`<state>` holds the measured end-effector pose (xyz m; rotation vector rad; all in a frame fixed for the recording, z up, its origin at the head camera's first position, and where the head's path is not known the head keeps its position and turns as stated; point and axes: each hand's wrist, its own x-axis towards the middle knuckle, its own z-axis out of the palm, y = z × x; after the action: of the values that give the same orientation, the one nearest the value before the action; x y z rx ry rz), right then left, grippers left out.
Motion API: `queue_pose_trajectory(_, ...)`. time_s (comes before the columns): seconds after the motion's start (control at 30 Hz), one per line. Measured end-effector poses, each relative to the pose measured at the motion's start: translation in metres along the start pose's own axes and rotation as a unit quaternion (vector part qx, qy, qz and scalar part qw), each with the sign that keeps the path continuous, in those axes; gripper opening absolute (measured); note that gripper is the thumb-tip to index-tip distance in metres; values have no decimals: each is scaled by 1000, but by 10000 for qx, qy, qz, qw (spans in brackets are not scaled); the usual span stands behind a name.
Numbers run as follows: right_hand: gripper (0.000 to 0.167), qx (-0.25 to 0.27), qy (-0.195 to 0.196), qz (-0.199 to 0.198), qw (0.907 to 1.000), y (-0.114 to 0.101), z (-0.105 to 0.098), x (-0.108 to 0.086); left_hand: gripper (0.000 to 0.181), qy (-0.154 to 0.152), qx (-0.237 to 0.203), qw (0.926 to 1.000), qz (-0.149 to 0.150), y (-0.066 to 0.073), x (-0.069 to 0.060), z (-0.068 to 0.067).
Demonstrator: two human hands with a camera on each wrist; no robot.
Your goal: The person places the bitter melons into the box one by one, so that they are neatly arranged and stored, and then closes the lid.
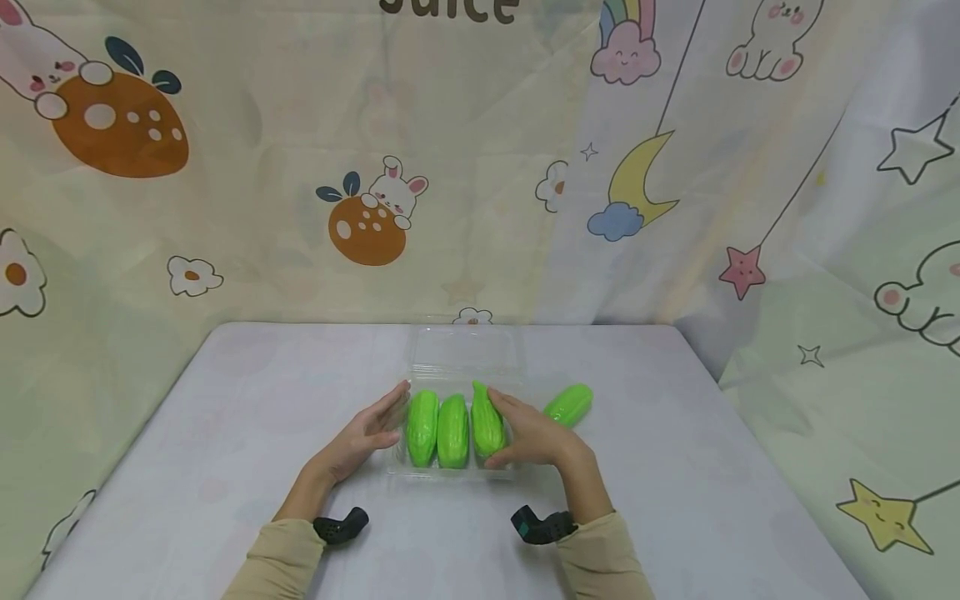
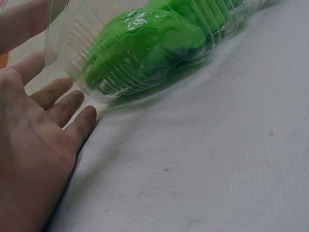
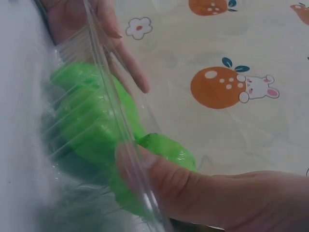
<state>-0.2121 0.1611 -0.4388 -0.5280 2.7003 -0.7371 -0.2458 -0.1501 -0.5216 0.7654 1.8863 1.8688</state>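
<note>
Inside the clear container, lid back, I judge two green vegetables settled; a third vegetable sits there, gripped by the right hand. Outstanding: one loose vegetable, outside, to the right. Left hand: beside the container, fingers extended.

Third green vegetable from left partly hidden by right hand, backdrop lettering cut off

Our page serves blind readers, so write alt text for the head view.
A person's right grip holds a green vegetable right of two others in an open clear container; the left grip is at its left side. A fourth vegetable lies on the white table.
</note>
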Motion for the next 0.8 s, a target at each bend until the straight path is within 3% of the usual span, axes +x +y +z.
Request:
queue_pose_trajectory(0.47,108,-208,17,213,9996,-4,4,2,78,1,11,10000,17,0,2,0)
queue_pose_trajectory(0.8,106,-33,130,-101,9999,-5,4,2,79,73,44,10000,-8,-1,1,0)
